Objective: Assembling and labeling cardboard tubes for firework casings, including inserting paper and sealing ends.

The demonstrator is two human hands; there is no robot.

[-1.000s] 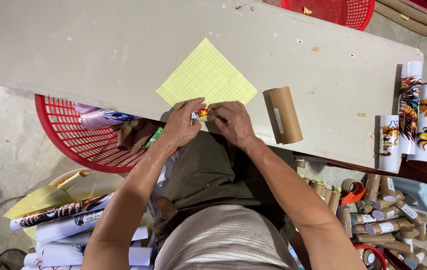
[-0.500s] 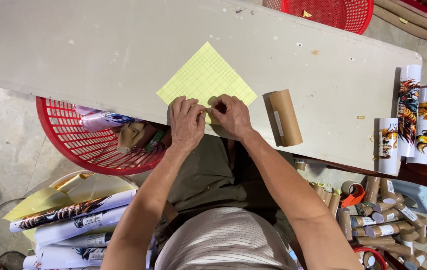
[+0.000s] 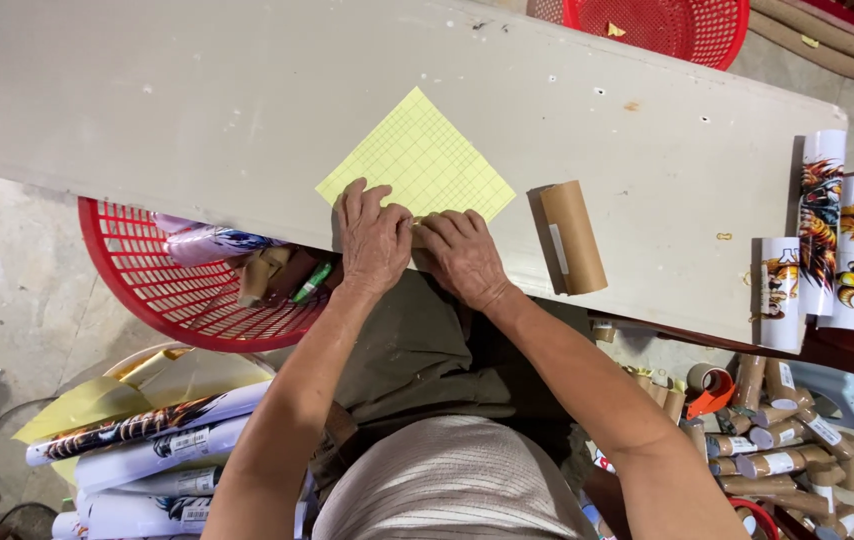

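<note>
Grey board (image 3: pixel 197 110), yellow gridded sheet (image 3: pixel 417 160) set cornerwise, 2 hands pressing its near corner

One view only — head cam, worn by the person, looked steeply down over chest and forearms at the grey board (image 3: pixel 197 110) set across the lap. Fairly close; floor clutter showed at both sides — no second view to overlap.

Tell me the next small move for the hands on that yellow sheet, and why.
Probably roll the near corner forward. Both the left hand and the right hand press side by side on the near corner of the yellow gridded sheet, which lies flat as a diamond on the grey board, with a finished brown tube beside it.
</note>
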